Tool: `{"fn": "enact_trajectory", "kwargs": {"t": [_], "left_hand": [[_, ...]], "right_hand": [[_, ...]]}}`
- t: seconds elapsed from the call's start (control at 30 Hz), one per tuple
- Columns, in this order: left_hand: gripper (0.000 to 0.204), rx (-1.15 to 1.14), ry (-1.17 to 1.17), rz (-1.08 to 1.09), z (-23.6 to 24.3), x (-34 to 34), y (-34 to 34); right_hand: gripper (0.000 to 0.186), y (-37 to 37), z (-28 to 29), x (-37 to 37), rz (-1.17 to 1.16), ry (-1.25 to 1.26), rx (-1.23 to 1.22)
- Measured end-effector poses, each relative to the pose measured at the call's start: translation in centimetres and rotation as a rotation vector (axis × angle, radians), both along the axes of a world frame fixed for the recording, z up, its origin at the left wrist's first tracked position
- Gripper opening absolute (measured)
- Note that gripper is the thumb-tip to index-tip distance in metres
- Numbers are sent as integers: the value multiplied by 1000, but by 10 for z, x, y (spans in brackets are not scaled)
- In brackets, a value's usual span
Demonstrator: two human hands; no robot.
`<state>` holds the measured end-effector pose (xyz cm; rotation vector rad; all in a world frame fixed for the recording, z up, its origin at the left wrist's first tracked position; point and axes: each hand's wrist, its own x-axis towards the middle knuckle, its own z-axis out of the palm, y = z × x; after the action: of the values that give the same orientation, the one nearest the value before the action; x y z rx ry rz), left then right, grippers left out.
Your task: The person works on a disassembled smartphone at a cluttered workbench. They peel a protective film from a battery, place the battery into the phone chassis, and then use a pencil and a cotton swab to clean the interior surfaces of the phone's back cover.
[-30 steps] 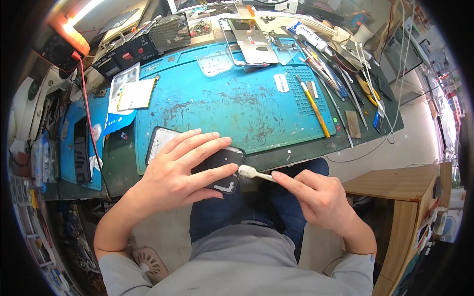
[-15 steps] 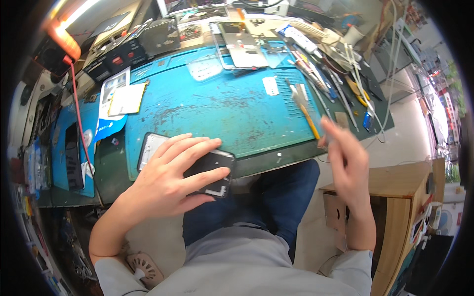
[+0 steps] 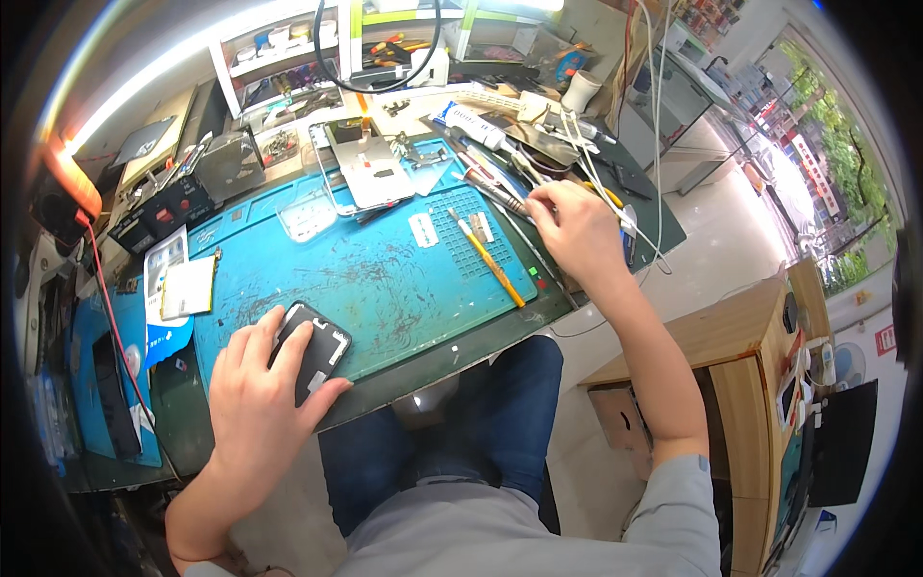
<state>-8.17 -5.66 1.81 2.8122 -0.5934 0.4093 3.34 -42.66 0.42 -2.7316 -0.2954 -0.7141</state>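
Note:
My left hand [image 3: 260, 385] is closed over a black phone shell [image 3: 332, 348] with white patches, lying at the mat's front edge. Its fingers press on the top and the thumb sits by the near side; much of the shell is hidden under them. Over at the right, my right hand [image 3: 582, 231] is among a row of hand tools, thumb and fingers pinched together. Whatever is between those fingertips is too hidden to name. A yellow-handled slim tool [image 3: 502, 277] rests on the mat just left of that hand.
The blue work mat [image 3: 288, 279] carries an opened phone [image 3: 370, 173] and a clear tray [image 3: 308, 219] at the back. A white tube [image 3: 471, 125] tops the tool pile. White cables [image 3: 659, 144] hang at the right. A wooden cabinet [image 3: 692, 337] stands beside the bench.
My right hand has moved forward from the bench's front edge to the tools. My left hand keeps the phone shell, now turned more upright. The whole view has shifted to the right.

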Motion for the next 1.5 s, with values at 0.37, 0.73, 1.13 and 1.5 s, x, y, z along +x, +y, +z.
{"fn": "enact_trajectory", "kwargs": {"t": [0.37,0.73,1.13,1.5], "left_hand": [[77,23,107,-63,8,-20,12],[69,-23,219,-121,15,-33,19],[61,-19,146,-5,10,-34,17],[73,-1,131,-53,5,-29,18]], "right_hand": [[28,25,27,65,-210,505,-272],[19,-1,44,50,-146,416,-135],[22,3,53,40,-188,403,-165],[23,-31,15,-23,-227,278,-471]]}}
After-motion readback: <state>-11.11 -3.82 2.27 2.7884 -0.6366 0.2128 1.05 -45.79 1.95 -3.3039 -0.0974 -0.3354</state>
